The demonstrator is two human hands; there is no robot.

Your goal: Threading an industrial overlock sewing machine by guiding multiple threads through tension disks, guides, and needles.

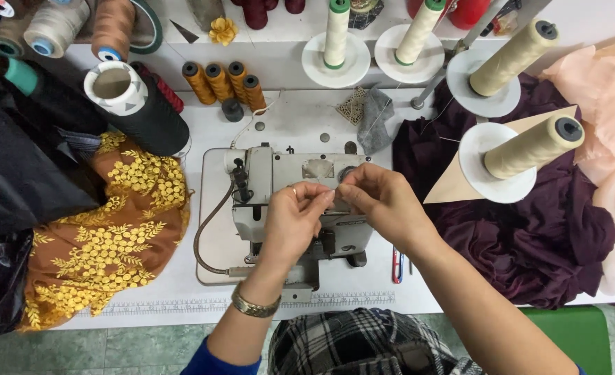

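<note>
**Both hands pinched together over the sewing machine, not much elbow room**

The left hand (pixel 295 217) and right hand (pixel 380 200) are met fingertip to fingertip right above the grey sewing machine (pixel 290 201), which is parked in the middle of the white table (pixel 300 125). Something very thin seems to be pinched between the fingers of both hands, probably thread, but it's too fine to be made out for sure. Both hands are curled into a pinch, not spread flat. A metal bracelet (pixel 254 304) is worn on the left wrist.

Room to move is tight. On the left, the machine is crowded by an orange fabric with gold embroidery (pixel 113 236) that is draped over the table's near edge, with black fabric (pixel 22 173) piled beside it. On the right, a heap of dark purple fabric (pixel 529 229) is spread almost up to the machine, with only a narrow strip of bare table left between, where a small red-and-blue tool (pixel 396 265) is laid.

Along the far edge, cream thread cones (pixel 533 147) are stood on white discs, and a row of orange spools (pixel 225 82) is lined up behind the machine. A big black cone (pixel 139 107) is tipped over at the back left. A printed ruler strip (pixel 182 305) is run along the near edge.
</note>
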